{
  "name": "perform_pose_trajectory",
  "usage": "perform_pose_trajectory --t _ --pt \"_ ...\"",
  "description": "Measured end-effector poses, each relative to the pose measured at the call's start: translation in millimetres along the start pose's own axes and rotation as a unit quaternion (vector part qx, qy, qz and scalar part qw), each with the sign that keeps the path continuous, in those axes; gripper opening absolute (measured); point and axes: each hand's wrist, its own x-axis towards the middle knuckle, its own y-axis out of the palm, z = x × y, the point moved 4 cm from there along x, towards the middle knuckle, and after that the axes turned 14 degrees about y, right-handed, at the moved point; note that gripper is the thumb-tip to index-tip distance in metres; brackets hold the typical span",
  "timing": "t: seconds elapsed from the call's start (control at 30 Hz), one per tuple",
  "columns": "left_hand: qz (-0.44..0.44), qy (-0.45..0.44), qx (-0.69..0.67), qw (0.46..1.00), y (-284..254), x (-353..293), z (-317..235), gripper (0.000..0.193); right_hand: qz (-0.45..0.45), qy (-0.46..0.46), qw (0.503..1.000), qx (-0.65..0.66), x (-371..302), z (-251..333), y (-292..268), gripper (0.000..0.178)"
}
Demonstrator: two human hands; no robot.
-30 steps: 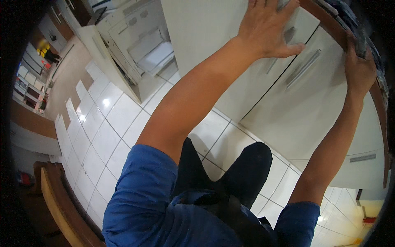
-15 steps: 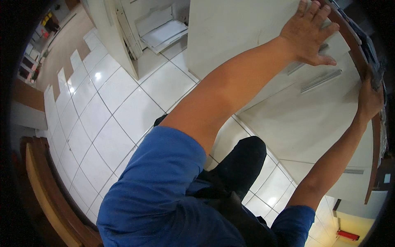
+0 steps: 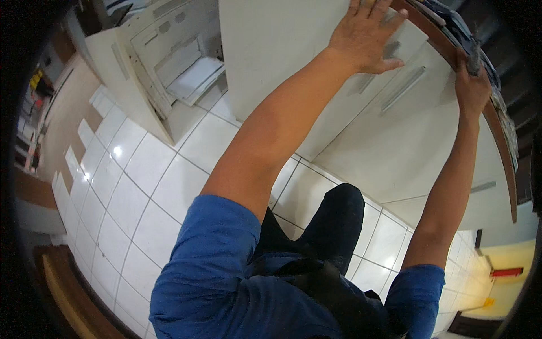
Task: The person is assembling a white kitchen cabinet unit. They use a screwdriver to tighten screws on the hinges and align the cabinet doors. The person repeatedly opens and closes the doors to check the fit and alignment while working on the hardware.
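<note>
My left hand (image 3: 364,42) lies with fingers spread against the upper front of a cream cabinet (image 3: 271,62), close to the brown edge (image 3: 499,141) of its top. Its fingertips are cut off by the upper border of the view. My right hand (image 3: 473,93) is closed at that brown edge, farther right. Between its fingers shows a crumpled grey, cloth-like piece (image 3: 474,61), whose exact kind I cannot make out. Dark and pale items lie on the cabinet top behind the edge, mostly hidden. A slim metal handle (image 3: 403,89) sits on the cabinet front below my hands.
White floor tiles (image 3: 135,198) run beneath me. An open cream cabinet (image 3: 144,85) with a white panel (image 3: 195,78) inside stands at the upper left. Curved brown wooden furniture (image 3: 73,288) is at the lower left. A red object (image 3: 506,272) shows at the lower right.
The view has shifted, so the cabinet and both hands appear farther left. My left hand stays spread on the cabinet front, and my right hand keeps hold of the grey piece at the edge.
</note>
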Motion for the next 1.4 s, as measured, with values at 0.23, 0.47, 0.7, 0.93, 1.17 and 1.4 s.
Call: perform_pose_trajectory --t 0.23,0.47,0.7,0.93,1.17,1.4 --pt "0.015 -0.031 -0.023 0.999 -6.7 0.7 1.1 0.106 0.043 0.024 0.999 -0.012 -3.2 16.9 -10.7 0.053" --pt "0.01 -0.035 -0.04 0.999 -8.6 -1.1 -0.5 0.103 0.056 0.003 0.997 -0.048 -3.5 19.9 -19.0 0.051" --pt "0.031 -0.025 0.045 0.998 4.0 -5.4 6.7 0.094 0.081 0.039 0.996 -0.012 -2.4 11.2 -3.8 0.053" --pt "0.041 -0.031 0.037 0.998 7.8 3.8 4.0 0.098 0.105 0.074 0.991 -0.041 3.9 21.8 -19.9 0.048" --pt "0.074 -0.052 0.025 0.996 -11.4 5.7 3.8 0.091 0.124 0.043 0.991 0.004 -1.8 36.7 -21.9 0.042" --pt "0.042 -0.026 -0.056 0.997 -67.1 -21.3 -15.8 0.093 0.111 0.054 0.988 -0.094 -5.2 16.9 -14.3 0.045"
